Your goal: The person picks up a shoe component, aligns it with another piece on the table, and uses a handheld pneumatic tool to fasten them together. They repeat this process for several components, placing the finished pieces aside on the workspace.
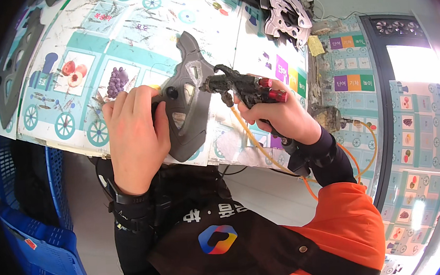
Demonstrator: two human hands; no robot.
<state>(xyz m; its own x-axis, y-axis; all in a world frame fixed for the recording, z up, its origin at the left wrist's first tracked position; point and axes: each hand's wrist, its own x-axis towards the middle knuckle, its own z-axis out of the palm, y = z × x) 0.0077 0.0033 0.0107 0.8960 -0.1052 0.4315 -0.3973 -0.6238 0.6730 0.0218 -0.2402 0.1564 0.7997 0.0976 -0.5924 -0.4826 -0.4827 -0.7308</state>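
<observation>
A dark grey moulded plastic part (196, 119), curved and with several cut-out openings, is tilted over the near edge of the table. My left hand (139, 133) is closed on its left side, the fingers partly hidden behind it. A round black knob (172, 93) sits on the part near my fingertips. My right hand (284, 114) is wrapped round the grip of a stained black spray gun (242, 90) with red knobs at its back. The gun's nozzle points left, close to the part's right edge. A yellow hose (249, 130) hangs below the gun.
Printed sheets with fruit pictures cover the table (136, 56). Another grey part (16, 76) lies at far left; silver-grey parts (287, 16) are piled at the back. Blue plastic crates (45, 244) stand at lower left. A fan unit (395, 27) is at right.
</observation>
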